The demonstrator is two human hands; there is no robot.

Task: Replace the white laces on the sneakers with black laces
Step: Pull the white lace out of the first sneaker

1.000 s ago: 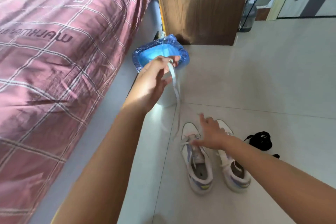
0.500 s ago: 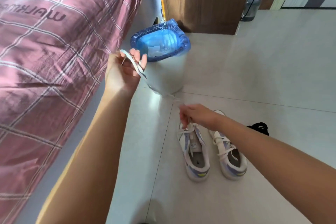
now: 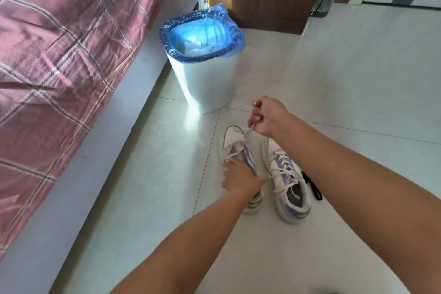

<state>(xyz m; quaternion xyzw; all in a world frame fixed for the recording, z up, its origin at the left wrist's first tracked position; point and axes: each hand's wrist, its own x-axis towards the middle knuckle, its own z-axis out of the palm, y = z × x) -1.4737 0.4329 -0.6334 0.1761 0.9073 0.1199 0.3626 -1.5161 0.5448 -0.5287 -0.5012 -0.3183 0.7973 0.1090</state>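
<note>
From the head camera I see my right hand (image 3: 268,116) curled tight around a flat white lace (image 3: 247,132), drawing it taut and up from the toe end of the left sneaker (image 3: 235,148). Just below that grip, my left hand (image 3: 239,178) presses down on the same sneaker's tongue, fingers curved over it; I cannot tell whether they pinch anything. Beside it stands the right sneaker (image 3: 287,180), fully laced, white with lilac panels. A black lace (image 3: 312,186) lies against its outer side. Beyond my right fist stands a smooth pale bin (image 3: 207,83) with a crinkled blue liner.
</note>
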